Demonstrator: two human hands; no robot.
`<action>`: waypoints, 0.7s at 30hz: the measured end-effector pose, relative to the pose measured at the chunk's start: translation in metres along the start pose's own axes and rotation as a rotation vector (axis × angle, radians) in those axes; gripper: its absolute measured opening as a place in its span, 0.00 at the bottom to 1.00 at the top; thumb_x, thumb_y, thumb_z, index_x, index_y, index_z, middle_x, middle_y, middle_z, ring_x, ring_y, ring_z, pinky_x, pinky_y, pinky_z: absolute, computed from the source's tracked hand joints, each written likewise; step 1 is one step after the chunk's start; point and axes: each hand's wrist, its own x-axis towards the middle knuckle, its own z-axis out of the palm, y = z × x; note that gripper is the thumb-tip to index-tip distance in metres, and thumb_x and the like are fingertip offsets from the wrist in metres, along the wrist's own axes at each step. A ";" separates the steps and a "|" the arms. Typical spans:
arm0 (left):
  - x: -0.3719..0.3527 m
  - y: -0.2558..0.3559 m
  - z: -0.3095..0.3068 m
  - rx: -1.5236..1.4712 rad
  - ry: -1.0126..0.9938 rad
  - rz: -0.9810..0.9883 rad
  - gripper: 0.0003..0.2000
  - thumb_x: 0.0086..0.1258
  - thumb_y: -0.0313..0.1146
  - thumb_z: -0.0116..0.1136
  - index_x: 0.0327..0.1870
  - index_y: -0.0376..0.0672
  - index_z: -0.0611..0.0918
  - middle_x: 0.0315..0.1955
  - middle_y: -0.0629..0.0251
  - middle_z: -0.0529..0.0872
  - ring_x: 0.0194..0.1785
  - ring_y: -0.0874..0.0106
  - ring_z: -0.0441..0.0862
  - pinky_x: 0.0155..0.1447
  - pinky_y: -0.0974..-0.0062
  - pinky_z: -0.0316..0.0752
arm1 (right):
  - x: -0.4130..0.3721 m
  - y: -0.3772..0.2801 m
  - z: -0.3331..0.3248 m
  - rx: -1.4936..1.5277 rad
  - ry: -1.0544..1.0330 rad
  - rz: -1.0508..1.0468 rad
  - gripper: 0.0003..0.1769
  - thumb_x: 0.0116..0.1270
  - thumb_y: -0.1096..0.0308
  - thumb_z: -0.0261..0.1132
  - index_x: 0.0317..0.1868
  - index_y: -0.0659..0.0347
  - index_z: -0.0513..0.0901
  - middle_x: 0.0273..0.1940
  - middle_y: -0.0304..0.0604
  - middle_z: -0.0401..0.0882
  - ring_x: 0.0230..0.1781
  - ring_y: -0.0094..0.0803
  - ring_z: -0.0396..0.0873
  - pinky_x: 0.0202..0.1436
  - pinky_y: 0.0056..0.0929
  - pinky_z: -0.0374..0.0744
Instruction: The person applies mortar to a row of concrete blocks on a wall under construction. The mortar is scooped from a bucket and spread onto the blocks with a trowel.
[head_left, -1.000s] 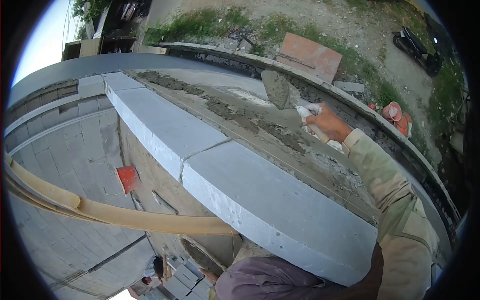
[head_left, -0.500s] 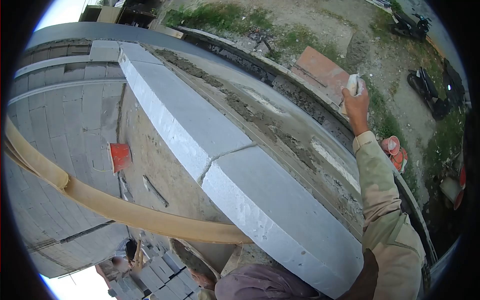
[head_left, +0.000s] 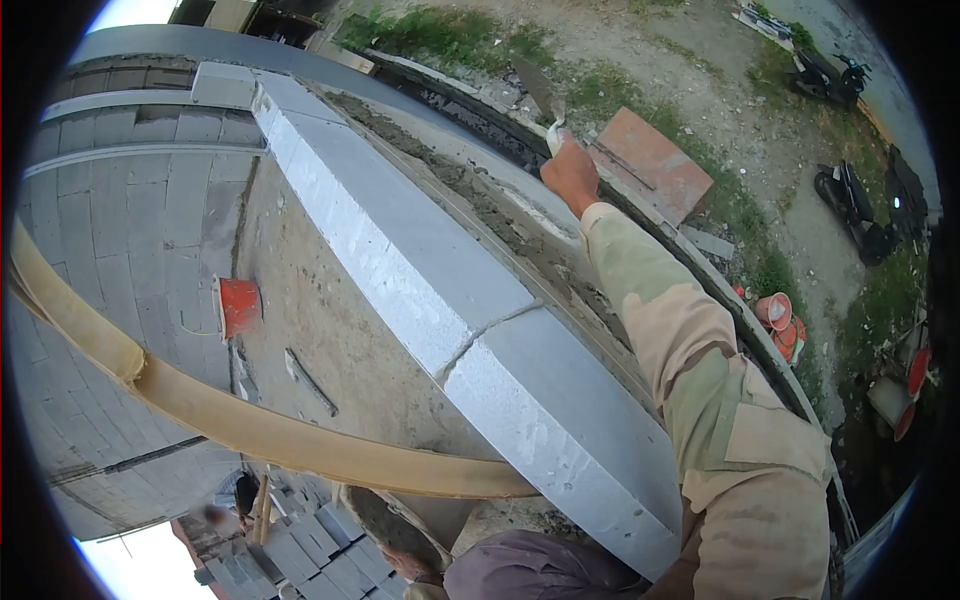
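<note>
Grey blocks (head_left: 365, 225) run from eleven o'clock to five, with rough mortar (head_left: 401, 141) just beside them on their upper-right side. At one o'clock, the right hand (head_left: 572, 172) has its fingers curled tightly round the handle of the trowel (head_left: 541, 97), whose blade points towards twelve and shows against the dirt and grass beyond the wall. Half a second ago the same hand held it out near two o'clock, close to the reddish board (head_left: 655, 165); it has since swung towards the blocks' far end, and the sleeve (head_left: 690, 370) now lies across the lower part of the wall's outer side. The red bucket (head_left: 240, 307) stays at nine o'clock. Near half past six, the left hand (head_left: 405, 566) is partly hidden beside the knee (head_left: 540, 562); I cannot tell how its fingers are set. Any lettering on the motorbikes (head_left: 850, 212) at two to three o'clock is too small to read.
</note>
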 end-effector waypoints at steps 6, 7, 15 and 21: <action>-0.003 0.000 0.006 0.027 0.056 -0.064 0.29 0.84 0.46 0.37 0.80 0.40 0.57 0.73 0.46 0.66 0.74 0.52 0.67 0.77 0.59 0.65 | -0.007 0.119 0.023 -0.152 -0.318 0.056 0.20 0.64 0.68 0.65 0.54 0.67 0.84 0.45 0.65 0.87 0.43 0.52 0.88 0.45 0.48 0.84; -0.003 0.000 0.007 0.040 0.068 -0.072 0.29 0.84 0.46 0.37 0.80 0.40 0.57 0.74 0.46 0.66 0.75 0.51 0.67 0.77 0.59 0.64 | -0.017 0.125 0.022 0.033 -0.372 0.152 0.19 0.65 0.66 0.66 0.53 0.68 0.84 0.41 0.60 0.87 0.37 0.47 0.88 0.39 0.46 0.84; -0.012 -0.006 0.018 -0.261 0.156 -0.250 0.33 0.83 0.55 0.36 0.73 0.34 0.70 0.71 0.38 0.70 0.72 0.46 0.69 0.75 0.55 0.64 | -0.140 0.190 -0.124 0.598 -0.361 0.373 0.24 0.75 0.71 0.62 0.70 0.62 0.73 0.41 0.42 0.80 0.31 0.31 0.82 0.32 0.32 0.83; -0.005 0.046 -0.011 -0.832 0.205 -0.763 0.29 0.83 0.52 0.45 0.56 0.27 0.81 0.44 0.50 0.86 0.46 0.62 0.81 0.56 0.66 0.74 | -0.273 0.021 -0.311 0.254 -0.163 -0.256 0.24 0.81 0.64 0.56 0.70 0.69 0.74 0.58 0.42 0.79 0.48 0.25 0.79 0.49 0.25 0.78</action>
